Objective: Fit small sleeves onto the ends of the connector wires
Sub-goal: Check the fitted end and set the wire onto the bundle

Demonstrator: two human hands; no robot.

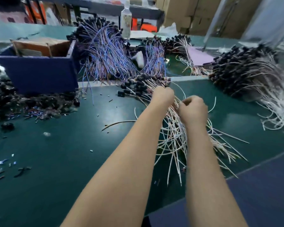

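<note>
— What lies beyond the fingers (186, 101)?
— Dark green bench (59, 161), wire heaps (105, 51), cardboard boxes (187, 12) behind.
— The white wires (175, 141)?
— Under both hands, connectors (138, 89) far, loose ends fanning toward me. My left hand (163, 95) grips the bundle; my right hand (193, 110) fingers pinch one strand.

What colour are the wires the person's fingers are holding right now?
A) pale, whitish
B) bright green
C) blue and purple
A: the left hand and right hand both grip the pale wire bundle; the blue-purple wires lie farther back.
</note>
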